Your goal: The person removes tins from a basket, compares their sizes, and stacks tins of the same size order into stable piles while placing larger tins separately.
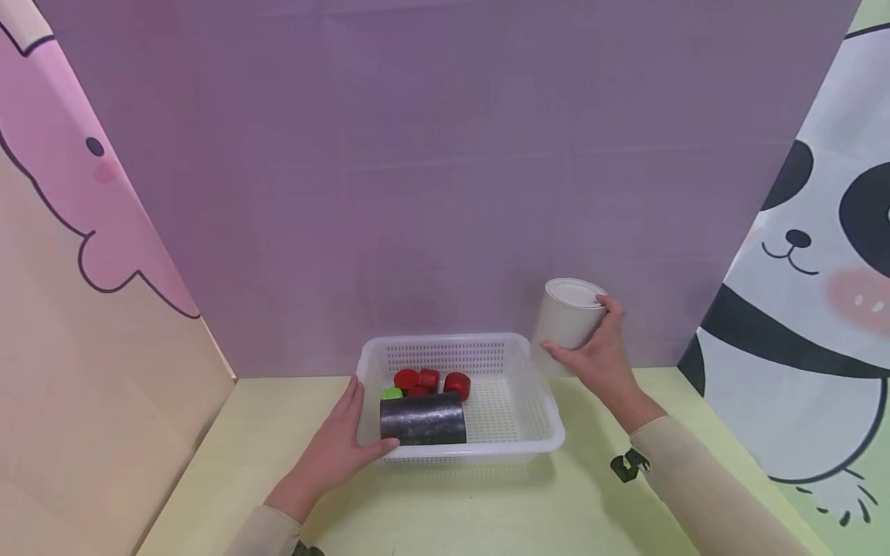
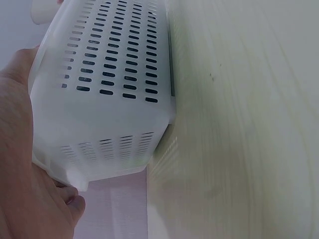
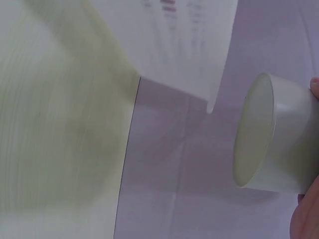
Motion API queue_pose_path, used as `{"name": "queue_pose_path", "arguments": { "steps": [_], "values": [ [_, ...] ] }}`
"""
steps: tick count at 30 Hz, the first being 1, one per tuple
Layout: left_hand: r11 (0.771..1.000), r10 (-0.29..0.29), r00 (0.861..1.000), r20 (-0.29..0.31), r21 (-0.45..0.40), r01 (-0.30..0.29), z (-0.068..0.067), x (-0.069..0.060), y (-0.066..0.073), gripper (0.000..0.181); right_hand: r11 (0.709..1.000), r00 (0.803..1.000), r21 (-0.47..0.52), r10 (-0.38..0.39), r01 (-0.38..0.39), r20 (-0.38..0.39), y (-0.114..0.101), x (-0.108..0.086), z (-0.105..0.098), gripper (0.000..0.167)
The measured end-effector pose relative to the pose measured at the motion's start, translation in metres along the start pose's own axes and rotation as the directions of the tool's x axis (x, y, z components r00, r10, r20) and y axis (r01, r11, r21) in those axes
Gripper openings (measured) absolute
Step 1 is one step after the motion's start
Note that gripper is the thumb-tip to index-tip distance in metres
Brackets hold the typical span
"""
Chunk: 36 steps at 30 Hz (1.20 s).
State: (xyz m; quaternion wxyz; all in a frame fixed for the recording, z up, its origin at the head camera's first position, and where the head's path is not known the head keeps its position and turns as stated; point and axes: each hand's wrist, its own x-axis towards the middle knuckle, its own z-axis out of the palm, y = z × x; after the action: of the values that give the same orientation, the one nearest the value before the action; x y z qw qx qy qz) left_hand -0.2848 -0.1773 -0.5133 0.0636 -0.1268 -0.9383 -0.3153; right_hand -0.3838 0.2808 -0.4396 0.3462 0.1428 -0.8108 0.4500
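A white plastic basket (image 1: 480,449) with slotted walls stands on the table. My left hand (image 1: 337,448) grips its near left corner, thumb on the front rim and fingers along the left side; the left wrist view shows that hand (image 2: 25,149) against the basket's wall (image 2: 109,114). My right hand (image 1: 599,357) holds a white cylindrical canister (image 1: 566,320) in the air by the basket's right side, slightly tilted. In the right wrist view the canister's round end (image 3: 255,130) faces the camera. Inside the basket lie a dark cylinder (image 1: 422,421), several red pieces (image 1: 456,385) and a bright green piece (image 1: 392,394).
The pale yellow table (image 1: 459,517) ends at a purple backdrop (image 1: 445,177). Side panels stand left and right, one with a pink cartoon figure (image 1: 69,154), the other with a panda (image 1: 786,371). A black band clip (image 1: 629,466) sits at the right wrist.
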Motion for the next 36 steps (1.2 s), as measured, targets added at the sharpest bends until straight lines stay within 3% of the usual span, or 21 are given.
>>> {"name": "queue_pose_path", "arguments": {
  "steps": [10,23,28,36],
  "values": [
    [1.0,-0.014,1.0,0.009,-0.025,0.015,0.002,0.0,-0.001,0.131,0.997,1.0,-0.078,0.018,-0.018,0.001,0.029,0.001,-0.003,0.124],
    [1.0,-0.018,1.0,0.022,-0.012,0.018,0.001,0.0,-0.002,0.132,0.998,0.998,-0.061,-0.022,0.025,0.056,0.067,-0.007,0.0,0.123],
    [1.0,-0.015,1.0,0.022,-0.003,0.015,0.001,0.0,-0.004,0.133,0.999,0.997,-0.045,0.007,-0.004,0.074,0.077,-0.009,0.007,0.124],
    [1.0,-0.005,1.0,0.01,-0.001,0.006,0.002,0.001,-0.006,0.133,0.991,0.996,-0.134,0.022,-0.009,0.091,0.093,-0.019,0.01,0.124]
  ]
}}
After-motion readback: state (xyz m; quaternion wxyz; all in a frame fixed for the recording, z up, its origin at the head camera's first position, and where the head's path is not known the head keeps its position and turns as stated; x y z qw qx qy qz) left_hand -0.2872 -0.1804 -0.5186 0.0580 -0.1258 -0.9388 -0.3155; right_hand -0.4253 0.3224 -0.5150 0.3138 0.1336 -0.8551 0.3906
